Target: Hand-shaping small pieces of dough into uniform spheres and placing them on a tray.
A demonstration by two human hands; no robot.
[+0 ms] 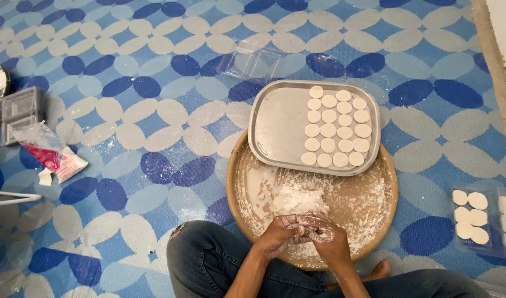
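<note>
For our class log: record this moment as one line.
left hand + right hand: pressing dough | dough mound: round tray | discs: metal tray

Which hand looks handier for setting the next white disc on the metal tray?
Probably the right hand: the round white dough discs fill the rectangular metal tray on its right side. Both floury hands, left hand included, are clasped over the round wooden board.

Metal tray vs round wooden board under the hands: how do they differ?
The metal tray is rectangular with rounded corners and grey; the wooden board is round and tan. The tray carries neat rows of flat white dough discs on its right side; the board holds a loose heap of white dough and scattered flour. The tray rests overlapping the board's far edge, while the board lies on the patterned mat. Both are dusted white.
</note>
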